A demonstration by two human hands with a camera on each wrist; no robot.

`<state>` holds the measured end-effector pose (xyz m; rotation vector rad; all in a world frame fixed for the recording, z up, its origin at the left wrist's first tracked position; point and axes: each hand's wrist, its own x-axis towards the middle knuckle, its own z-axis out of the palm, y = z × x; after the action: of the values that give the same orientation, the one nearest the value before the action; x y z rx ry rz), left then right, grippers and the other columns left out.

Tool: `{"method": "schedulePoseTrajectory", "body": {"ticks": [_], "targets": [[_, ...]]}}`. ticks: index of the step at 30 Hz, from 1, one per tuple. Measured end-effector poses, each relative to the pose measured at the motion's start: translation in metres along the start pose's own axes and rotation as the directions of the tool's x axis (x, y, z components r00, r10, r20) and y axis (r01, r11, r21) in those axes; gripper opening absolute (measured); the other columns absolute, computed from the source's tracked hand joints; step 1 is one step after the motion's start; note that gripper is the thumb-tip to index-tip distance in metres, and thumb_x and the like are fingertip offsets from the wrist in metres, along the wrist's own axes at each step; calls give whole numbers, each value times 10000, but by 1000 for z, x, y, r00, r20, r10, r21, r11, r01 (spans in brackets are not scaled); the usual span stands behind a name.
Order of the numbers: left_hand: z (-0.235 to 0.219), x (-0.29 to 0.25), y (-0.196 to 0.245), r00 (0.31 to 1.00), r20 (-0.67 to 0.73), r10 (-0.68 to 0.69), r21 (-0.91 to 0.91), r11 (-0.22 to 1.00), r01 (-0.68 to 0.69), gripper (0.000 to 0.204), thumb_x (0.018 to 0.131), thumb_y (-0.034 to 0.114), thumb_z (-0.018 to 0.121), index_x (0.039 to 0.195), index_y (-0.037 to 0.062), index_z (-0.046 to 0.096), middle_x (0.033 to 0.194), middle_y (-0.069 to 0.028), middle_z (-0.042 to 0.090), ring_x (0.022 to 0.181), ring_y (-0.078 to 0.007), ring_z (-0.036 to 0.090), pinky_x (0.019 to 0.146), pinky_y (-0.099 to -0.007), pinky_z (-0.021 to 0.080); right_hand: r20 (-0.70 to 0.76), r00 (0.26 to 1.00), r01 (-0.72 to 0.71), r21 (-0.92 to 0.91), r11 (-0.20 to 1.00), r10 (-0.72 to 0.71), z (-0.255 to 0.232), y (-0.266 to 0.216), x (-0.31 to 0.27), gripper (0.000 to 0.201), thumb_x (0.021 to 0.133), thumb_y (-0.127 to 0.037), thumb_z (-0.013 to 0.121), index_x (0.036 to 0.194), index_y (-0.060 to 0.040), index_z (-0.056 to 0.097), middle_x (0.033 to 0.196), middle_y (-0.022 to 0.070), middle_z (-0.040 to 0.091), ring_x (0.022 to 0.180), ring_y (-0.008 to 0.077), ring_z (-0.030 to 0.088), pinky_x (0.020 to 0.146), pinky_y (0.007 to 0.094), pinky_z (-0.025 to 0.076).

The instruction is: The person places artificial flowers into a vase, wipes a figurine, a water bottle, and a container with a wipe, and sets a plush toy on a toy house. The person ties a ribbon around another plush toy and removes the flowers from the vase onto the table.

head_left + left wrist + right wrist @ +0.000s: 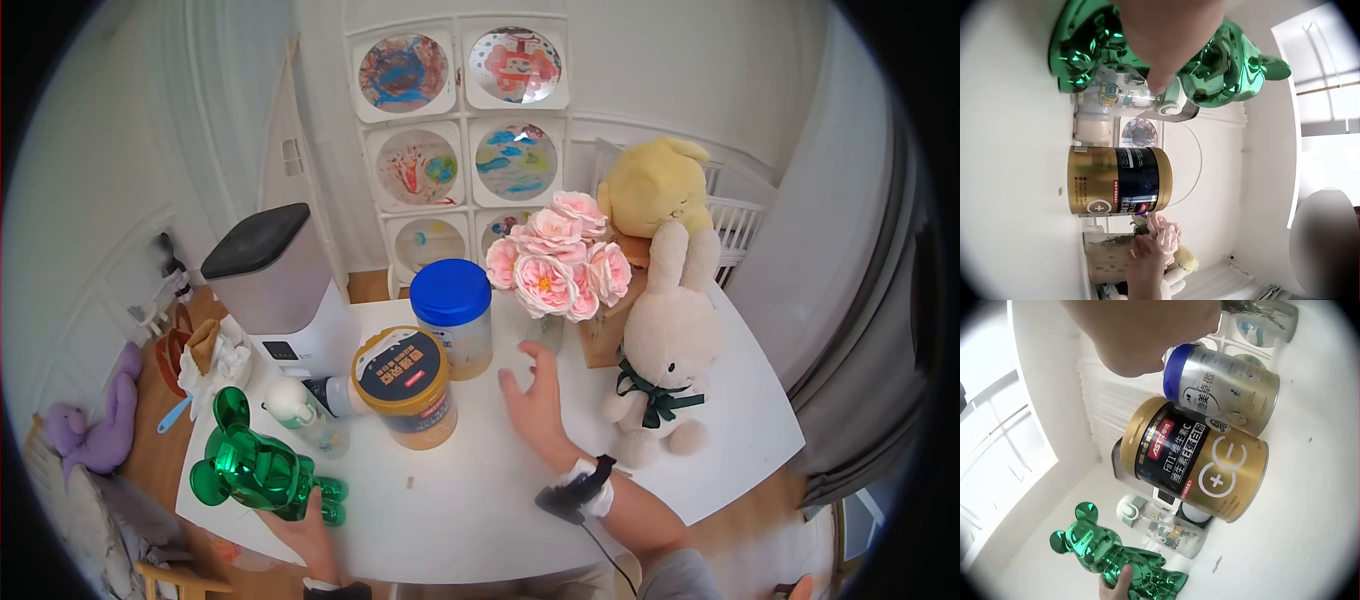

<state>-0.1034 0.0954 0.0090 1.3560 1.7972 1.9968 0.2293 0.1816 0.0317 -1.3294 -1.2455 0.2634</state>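
Observation:
At the table's front left, my left hand [300, 540] grips a shiny green bear figurine [262, 465] by its body, thumb across the front. The figurine leans to the left, its head away from the hand. My right hand [540, 410] is held over the table with fingers apart and nothing between them. It is nearest to a can with a blue lid [450, 300] and a glass vase [545, 330] of pink flowers [550, 265]. A gold can of powder [405, 390] with a dark label stands between the two hands.
Behind the figurine are a drink bottle [305, 415] and a grey-lidded dispenser [290, 290]. A white plush rabbit [665, 345] sits right of my right hand, with a yellow plush toy [655, 190] behind it. A cable [610, 560] hangs from my right wrist.

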Motion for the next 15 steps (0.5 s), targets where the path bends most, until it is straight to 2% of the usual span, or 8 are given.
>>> {"method": "schedulePoseTrajectory", "body": {"ticks": [1, 3, 6, 9, 10, 12, 13, 15], "targets": [[1, 0, 1, 999, 16, -50, -30, 998, 51, 892, 764, 3, 796, 1488, -63, 278, 1439, -199, 430, 1272, -296, 451, 1104, -365, 323, -120, 984, -134, -7, 991, 133, 3, 24, 10, 546, 829, -137, 722, 1287, 28, 476, 1322, 214, 495, 1251, 322, 479, 1053, 422, 369], [3, 0, 4, 998, 20, -60, -43, 997, 61, 893, 765, 2, 794, 1490, -62, 276, 1440, -202, 429, 1276, -296, 449, 1108, -365, 320, -264, 938, -243, -32, 969, 226, 8, 75, 41, 735, 800, -210, 772, 1377, 30, 387, 1290, 286, 445, 1220, 426, 440, 1080, 461, 344], [2, 2, -1, 998, 17, -56, -28, 998, 56, 898, 768, 0, 790, 1495, -59, 266, 1446, -207, 418, 1286, -296, 444, 1114, -367, 316, -337, 931, -184, -112, 976, 137, 2, 87, 83, 758, 779, -249, 792, 1389, 1, 420, 1318, 252, 485, 1248, 401, 461, 1085, 450, 351], [-3, 3, -10, 998, 39, -40, 15, 999, 39, 939, 760, -10, 789, 1511, -51, 227, 1463, -206, 391, 1292, -290, 442, 1110, -370, 329, -258, 964, 70, -1, 998, -68, 13, 140, 121, 658, 789, -229, 776, 1357, -46, 499, 1337, 190, 546, 1249, 363, 511, 1065, 442, 388], [-4, 3, -11, 997, 65, -35, 30, 999, 33, 976, 751, -17, 791, 1524, -44, 195, 1474, -204, 371, 1291, -285, 443, 1103, -373, 343, -255, 964, 71, 2, 997, -68, 15, 146, 127, 658, 789, -229, 776, 1357, -46, 499, 1337, 190, 546, 1249, 363, 511, 1065, 442, 388], [-5, 3, -7, 997, 71, -37, 26, 999, 36, 973, 753, -19, 789, 1523, -44, 195, 1473, -206, 372, 1292, -288, 443, 1104, -373, 341, -228, 931, 192, -359, 913, -285, 18, 158, 135, 531, 789, -188, 764, 1278, -79, 586, 1313, 133, 606, 1223, 329, 561, 1032, 426, 429], [-4, 3, -5, 996, 81, -40, 20, 999, 38, 969, 754, -21, 787, 1522, -44, 196, 1472, -209, 372, 1294, -292, 442, 1105, -374, 340, -228, 931, 191, -359, 914, -284, 14, 148, 133, 531, 789, -188, 764, 1278, -79, 586, 1313, 133, 606, 1223, 329, 561, 1032, 426, 429], [-2, 2, -4, 997, 72, -36, 23, 999, 34, 968, 753, -23, 787, 1521, -44, 198, 1471, -209, 372, 1295, -292, 441, 1104, -374, 340, -164, 982, 46, -274, 961, -94, -1, 100, 121, 470, 797, -168, 748, 1237, -72, 612, 1283, 138, 622, 1202, 342, 569, 1023, 423, 438]]}}
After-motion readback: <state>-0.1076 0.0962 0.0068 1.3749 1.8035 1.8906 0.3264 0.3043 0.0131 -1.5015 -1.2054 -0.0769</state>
